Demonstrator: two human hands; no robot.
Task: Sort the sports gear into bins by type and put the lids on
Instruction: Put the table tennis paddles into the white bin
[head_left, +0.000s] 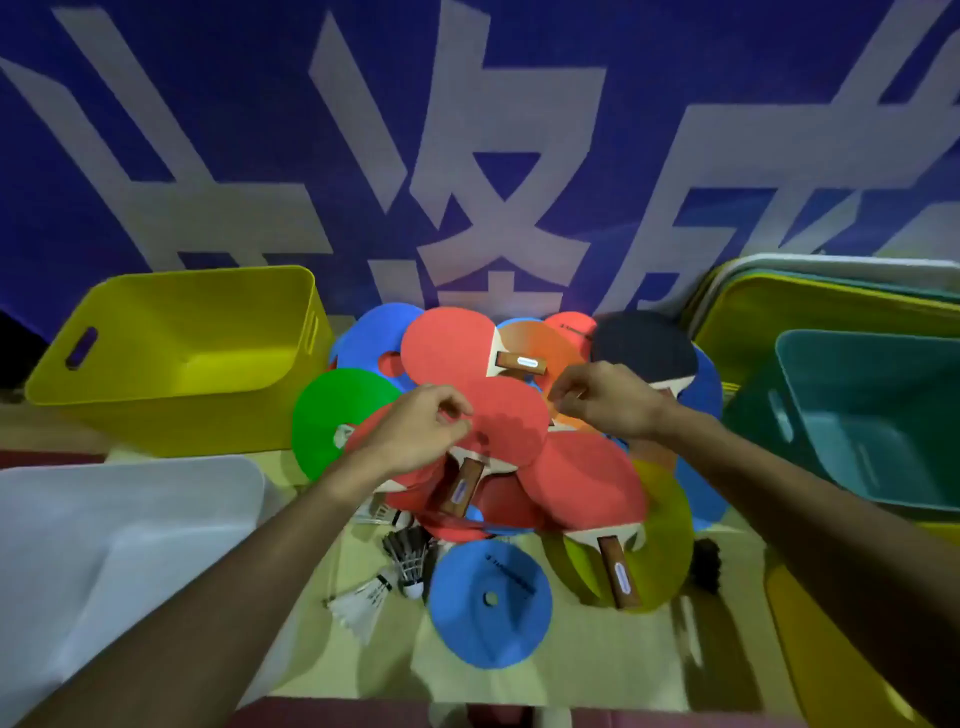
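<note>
Paddles (509, 426) and discs (488, 603) are crowding beneath the left hand (415, 434) and right hand (605, 400); the yellow bin (208, 275) is gaping open beyond the left, the teal bin (857, 340) outside the right.

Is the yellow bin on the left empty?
Empty: the yellow bin shows only its bare floor and inner walls, with no gear inside.

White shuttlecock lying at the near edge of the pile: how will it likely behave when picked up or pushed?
The white shuttlecock probably weighs very little: its skirt is thin, splayed feathers. Those feathers look easily crushed. Lying on its side, it would likely roll in an arc.
</note>
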